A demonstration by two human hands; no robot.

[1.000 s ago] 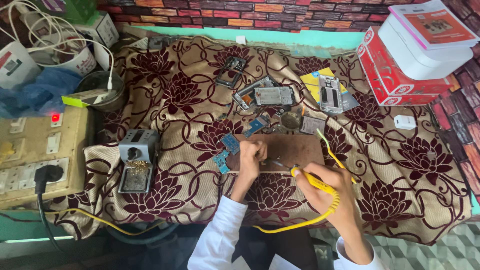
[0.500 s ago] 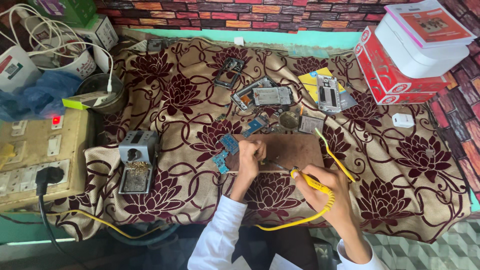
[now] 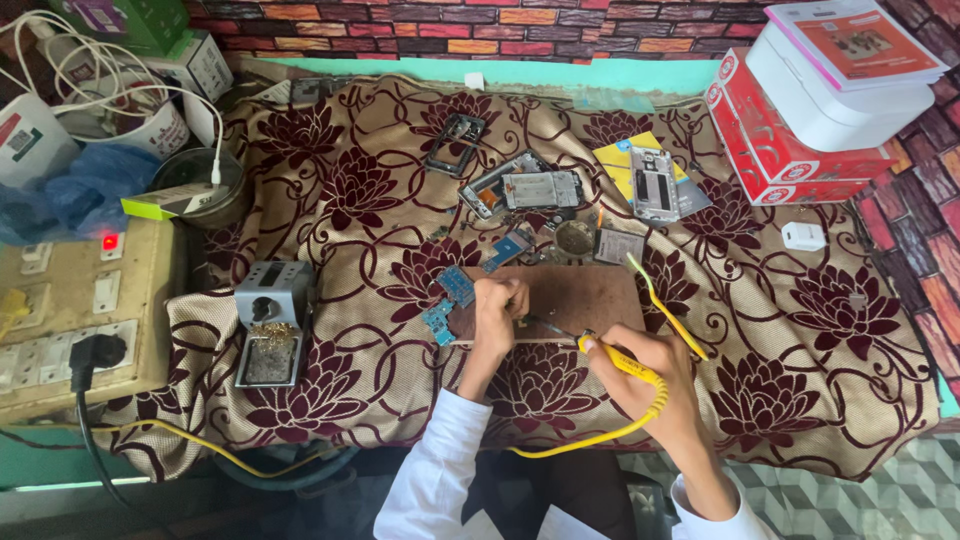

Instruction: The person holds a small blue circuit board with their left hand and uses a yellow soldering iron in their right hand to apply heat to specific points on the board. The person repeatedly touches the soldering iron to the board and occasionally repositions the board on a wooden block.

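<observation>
My right hand grips a yellow soldering iron whose thin tip points left toward my left hand. Its yellow cord loops down under my wrist. My left hand rests with closed fingers on the left part of a brown wooden board, pinching something small that I cannot make out. Blue circuit boards lie just left of that hand on the flowered cloth. A thin yellow tool lies at the board's right edge.
Phone frames and parts lie beyond the board. A grey soldering stand is at the left, next to a switchboard with a plug. Red and white boxes are stacked at the far right. A small white adapter lies near them.
Both hands stay at the board; the soldering iron's tip has shifted only slightly near my left hand.
</observation>
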